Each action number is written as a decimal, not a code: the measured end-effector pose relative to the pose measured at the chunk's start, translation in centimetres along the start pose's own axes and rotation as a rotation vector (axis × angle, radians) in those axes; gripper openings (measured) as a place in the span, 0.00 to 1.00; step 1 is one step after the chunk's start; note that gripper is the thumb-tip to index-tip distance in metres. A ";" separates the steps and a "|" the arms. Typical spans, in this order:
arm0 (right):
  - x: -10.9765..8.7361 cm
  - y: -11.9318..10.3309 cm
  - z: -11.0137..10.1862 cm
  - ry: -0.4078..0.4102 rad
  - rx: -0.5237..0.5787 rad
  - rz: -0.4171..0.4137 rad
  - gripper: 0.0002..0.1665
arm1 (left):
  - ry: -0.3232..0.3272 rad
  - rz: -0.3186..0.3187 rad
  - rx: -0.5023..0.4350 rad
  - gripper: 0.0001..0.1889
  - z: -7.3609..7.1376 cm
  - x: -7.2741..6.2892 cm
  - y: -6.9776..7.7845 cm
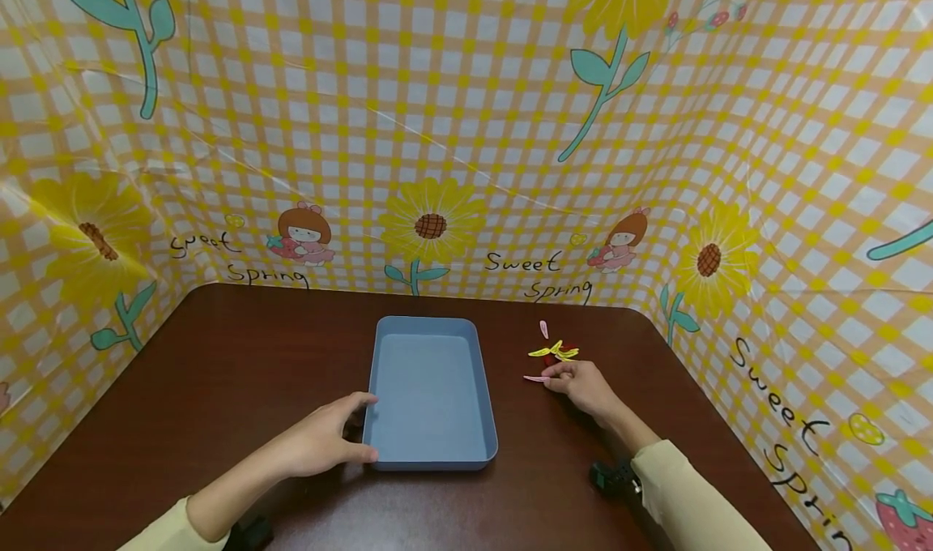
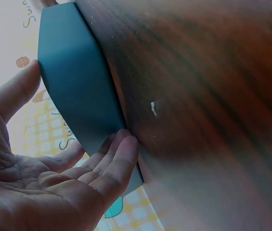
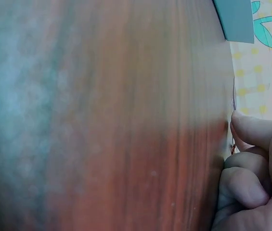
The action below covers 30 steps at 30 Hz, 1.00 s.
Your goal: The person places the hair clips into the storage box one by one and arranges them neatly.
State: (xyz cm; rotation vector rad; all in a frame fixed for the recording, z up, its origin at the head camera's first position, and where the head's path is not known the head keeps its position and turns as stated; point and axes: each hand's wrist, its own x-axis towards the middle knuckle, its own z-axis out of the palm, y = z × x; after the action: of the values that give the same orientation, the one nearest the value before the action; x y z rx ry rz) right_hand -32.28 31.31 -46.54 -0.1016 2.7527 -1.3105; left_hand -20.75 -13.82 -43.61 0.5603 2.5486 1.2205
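A blue-grey rectangular tray [image 1: 430,397] lies on the dark table with nothing in it. At its left side, my left hand [image 1: 321,437] touches the wall with spread fingers and thumb; the left wrist view shows the fingertips against the tray's outer wall [image 2: 78,72]. My right hand [image 1: 583,387] pinches one end of a slim pink hair clip [image 1: 535,378] between thumb and fingers, low over the table. Just beyond it lie several yellow hair clips [image 1: 539,352] with some red ones [image 1: 548,361], partly hidden. Another pink hair clip [image 1: 543,330] lies behind them.
A yellow checked cloth [image 1: 437,130] with sunflowers hangs round the back and both sides of the brown table [image 1: 255,348]. A dark wrist strap device [image 1: 612,480] sits under the right forearm.
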 end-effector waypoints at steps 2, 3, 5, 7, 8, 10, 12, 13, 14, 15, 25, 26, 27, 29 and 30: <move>0.0 0.0 0.1 -0.002 0.006 0.009 0.12 | -0.001 -0.001 -0.003 0.43 0.0 0.0 0.0; 0.0 0.0 0.1 -0.006 0.006 0.009 0.12 | -0.002 -0.002 -0.005 0.43 0.0 -0.1 0.0; 0.0 0.1 0.2 -0.010 0.011 0.012 0.12 | -0.003 -0.003 -0.007 0.42 0.0 -0.1 0.0; 0.0 0.1 0.2 -0.010 0.015 0.016 0.12 | -0.004 -0.005 -0.008 0.42 -0.1 -0.2 0.0; 0.0 0.0 0.2 -0.011 0.018 0.014 0.12 | -0.003 -0.005 -0.007 0.42 -0.1 -0.2 0.1; -0.1 -0.1 0.2 -0.015 0.027 0.010 0.12 | -0.004 -0.004 -0.007 0.42 -0.1 -0.2 0.2; -0.1 -0.2 0.0 -0.018 0.042 0.011 0.12 | -0.006 -0.004 -0.009 0.42 -0.2 -0.2 0.2; -0.2 -0.3 -0.1 -0.021 0.057 0.016 0.12 | -0.006 -0.003 -0.009 0.42 -0.2 -0.2 0.3; -0.2 -0.3 -0.2 -0.025 0.066 0.020 0.12 | -0.007 -0.003 -0.008 0.42 -0.2 -0.2 0.3; -0.3 -0.4 -0.3 -0.027 0.071 0.023 0.13 | -0.007 -0.002 -0.008 0.42 -0.3 -0.2 0.3; 0.8 -2.9 -0.5 -0.033 0.111 -0.019 0.15 | 0.003 0.000 -0.007 0.42 -0.3 -0.4 0.2; 0.9 -3.4 -0.4 -0.035 0.112 -0.028 0.15 | 0.002 0.000 -0.007 0.42 -0.3 -0.4 0.2; 1.1 -4.0 -0.2 -0.032 0.117 -0.034 0.14 | 0.001 0.000 -0.007 0.42 -0.3 -0.4 0.1; 1.5 -5.2 0.1 -0.043 0.118 -0.059 0.15 | 0.000 0.001 -0.006 0.42 -0.3 -0.4 0.0; 1.7 -5.8 0.3 -0.045 0.117 -0.067 0.15 | 0.000 0.001 -0.007 0.42 -0.3 -0.3 0.0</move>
State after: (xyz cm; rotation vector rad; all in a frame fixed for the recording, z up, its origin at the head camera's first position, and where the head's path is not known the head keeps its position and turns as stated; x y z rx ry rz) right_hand -33.81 27.26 -42.30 -0.2134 2.6498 -1.4630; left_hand -20.56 -14.16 -43.42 0.5596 2.5431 1.2288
